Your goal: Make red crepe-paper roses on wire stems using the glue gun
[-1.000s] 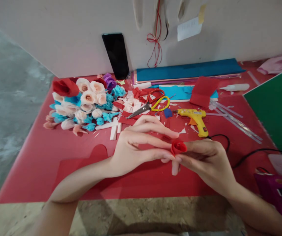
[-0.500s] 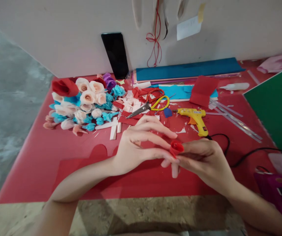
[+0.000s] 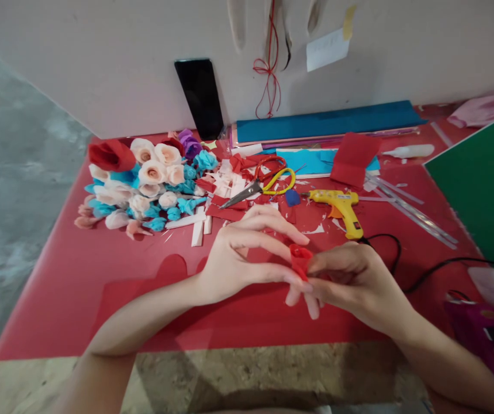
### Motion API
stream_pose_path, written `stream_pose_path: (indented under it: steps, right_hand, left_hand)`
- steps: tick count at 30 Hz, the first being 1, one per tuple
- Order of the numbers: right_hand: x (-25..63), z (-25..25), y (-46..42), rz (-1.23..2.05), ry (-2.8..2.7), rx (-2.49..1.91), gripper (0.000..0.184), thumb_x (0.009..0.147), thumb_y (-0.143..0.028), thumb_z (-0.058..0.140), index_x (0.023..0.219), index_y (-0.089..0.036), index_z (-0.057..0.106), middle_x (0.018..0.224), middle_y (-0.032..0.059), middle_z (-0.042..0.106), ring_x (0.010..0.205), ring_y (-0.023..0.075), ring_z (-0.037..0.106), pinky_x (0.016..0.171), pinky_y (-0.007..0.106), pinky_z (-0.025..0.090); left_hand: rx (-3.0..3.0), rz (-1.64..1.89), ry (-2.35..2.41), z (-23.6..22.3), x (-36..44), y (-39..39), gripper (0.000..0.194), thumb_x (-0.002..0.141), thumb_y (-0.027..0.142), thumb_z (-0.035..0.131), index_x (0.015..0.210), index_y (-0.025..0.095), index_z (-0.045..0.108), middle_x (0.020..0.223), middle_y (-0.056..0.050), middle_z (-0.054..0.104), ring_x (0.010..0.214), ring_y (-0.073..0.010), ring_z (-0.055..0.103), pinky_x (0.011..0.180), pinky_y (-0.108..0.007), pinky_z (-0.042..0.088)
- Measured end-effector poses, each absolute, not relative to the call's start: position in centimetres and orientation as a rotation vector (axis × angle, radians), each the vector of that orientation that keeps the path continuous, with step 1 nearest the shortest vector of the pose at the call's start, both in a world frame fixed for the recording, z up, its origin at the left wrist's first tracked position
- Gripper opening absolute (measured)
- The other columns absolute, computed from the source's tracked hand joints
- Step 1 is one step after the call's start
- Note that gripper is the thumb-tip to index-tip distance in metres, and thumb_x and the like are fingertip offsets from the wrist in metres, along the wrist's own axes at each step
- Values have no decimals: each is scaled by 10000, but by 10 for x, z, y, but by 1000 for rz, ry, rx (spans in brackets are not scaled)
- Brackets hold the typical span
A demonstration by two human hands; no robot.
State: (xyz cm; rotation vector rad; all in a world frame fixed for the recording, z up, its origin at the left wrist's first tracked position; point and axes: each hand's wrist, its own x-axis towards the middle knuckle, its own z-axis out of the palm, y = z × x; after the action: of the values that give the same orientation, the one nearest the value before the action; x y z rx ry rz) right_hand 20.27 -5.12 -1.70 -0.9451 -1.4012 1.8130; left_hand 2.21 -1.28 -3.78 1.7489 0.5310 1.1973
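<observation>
A small red paper flower (image 3: 301, 260), rolled into a cup shape, is held above the front part of the red table. My left hand (image 3: 247, 256) grips it from the left, thumb and fingertips against its side. From the right, my right hand (image 3: 350, 275) pinches its edge between thumb and forefinger. Beyond the hands lie scissors (image 3: 253, 187) with red and yellow handles, and a yellow glue gun (image 3: 337, 206). Red crepe paper (image 3: 173, 325) is spread flat under my left forearm.
Several finished paper flowers (image 3: 152, 172) are heaped at the left. Paper scraps (image 3: 229, 178) lie mid-table. A phone (image 3: 200, 98) leans on the back wall. Clear glue sticks (image 3: 414, 213) and a green board (image 3: 483, 184) are at the right. The gun's black cable (image 3: 428, 276) runs rightward.
The red flower has shifted slightly left between my fingers, and my right thumb and forefinger have moved left with it. Both hands still hold it.
</observation>
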Motion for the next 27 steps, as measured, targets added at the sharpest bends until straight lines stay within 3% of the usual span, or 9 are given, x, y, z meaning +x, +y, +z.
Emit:
stream_pose_path:
  steps: [12,18,23,27]
  right_hand:
    - [206,-17,-52,1728,-1534,-930,96,769,-247,700,755,-152,711,565,6,631,462,70,501,455,178,404]
    - [207,-17,-50,1694,-1531,-931,85,819,-192,626,786,-159,697,672,16,691,449,54,471,436,167,386]
    - [213,-10,-48,1403,-1880,-1009,119,824,-184,591,756,-147,681,609,8,642,495,70,514,446,175,367]
    - [220,-9,-52,1172,-2153,-990,103,833,-172,576,803,-152,673,556,-31,515,466,44,416,457,174,333]
  left_hand:
    - [1628,1203,500,-43,24,-14,182,635,274,800,638,185,642,767,-22,641,802,-159,571,808,-385,473]
    - [1639,1181,468,-45,23,-11,170,642,268,795,663,188,646,780,-20,608,800,-150,556,796,-359,470]
    - [1816,1048,344,-42,17,-2,166,636,236,800,721,171,673,746,-28,606,747,-144,557,751,-336,480]
    - [1936,842,230,-37,13,0,131,718,152,729,834,163,669,749,-52,662,706,-142,588,684,-300,504]
